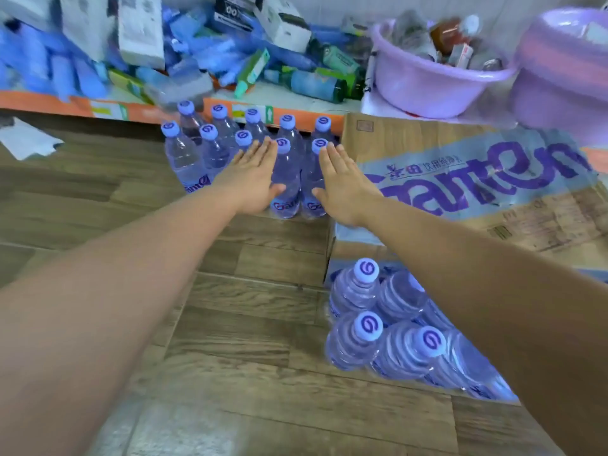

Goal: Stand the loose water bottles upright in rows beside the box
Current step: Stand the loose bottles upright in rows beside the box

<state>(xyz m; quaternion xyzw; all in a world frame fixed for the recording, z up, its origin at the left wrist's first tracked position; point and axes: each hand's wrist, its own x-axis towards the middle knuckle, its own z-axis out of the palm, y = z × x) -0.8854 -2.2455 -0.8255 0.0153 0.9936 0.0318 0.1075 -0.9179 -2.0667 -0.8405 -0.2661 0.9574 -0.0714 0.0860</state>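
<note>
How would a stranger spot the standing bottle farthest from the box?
Start at the big cardboard box; upright bottles stand in two rows on its left. Take the nearer row's leftmost bottle, beyond the left hand. It alone has bare floor on two sides.

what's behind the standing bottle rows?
An orange ledge piled with blue packs and white boxes. The standing bottles hide the ledge's lower face and the floor before it.

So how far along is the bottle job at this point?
Done: ten upright bottles stand in two rows beside the box. In hand: the left hand and right hand, fingers straight, flank the two front bottles nearest the box, seemingly squaring them up. Left: several loose bottles lie heaped by the box's near end.
</note>
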